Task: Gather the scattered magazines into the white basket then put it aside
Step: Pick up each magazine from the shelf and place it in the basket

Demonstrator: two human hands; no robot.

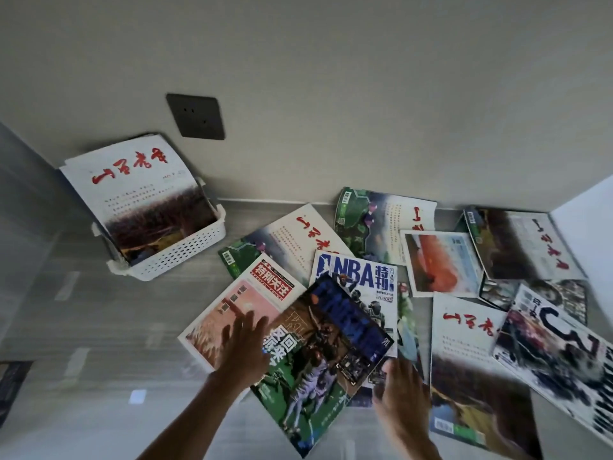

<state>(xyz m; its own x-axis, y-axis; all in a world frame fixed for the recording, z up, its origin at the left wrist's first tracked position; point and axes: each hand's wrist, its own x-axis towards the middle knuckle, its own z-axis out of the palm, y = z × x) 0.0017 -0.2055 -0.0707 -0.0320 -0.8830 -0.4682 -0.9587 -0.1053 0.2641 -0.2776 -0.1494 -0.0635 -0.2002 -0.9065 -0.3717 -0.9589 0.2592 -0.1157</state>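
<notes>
A white perforated basket (185,252) stands on the floor at the left by the wall, with a white magazine with red calligraphy (142,190) leaning upright in it. Several magazines lie scattered on the floor to its right. Uppermost in the near pile is a dark sports magazine (318,356), slightly tilted. My left hand (243,343) lies with spread fingers on its left edge and on the pink-covered magazine (232,310) beneath. My right hand (398,390) holds the sports magazine's right corner, thumb on top. A blue NBA magazine (361,277) lies under it.
A dark wall socket (195,116) sits above the basket. More magazines spread right toward a white wall corner (590,220): a red-photo one (441,263), a calligraphy one (464,360) and a black-and-white one (564,353). Grey tiled floor (99,360) stretches to the left.
</notes>
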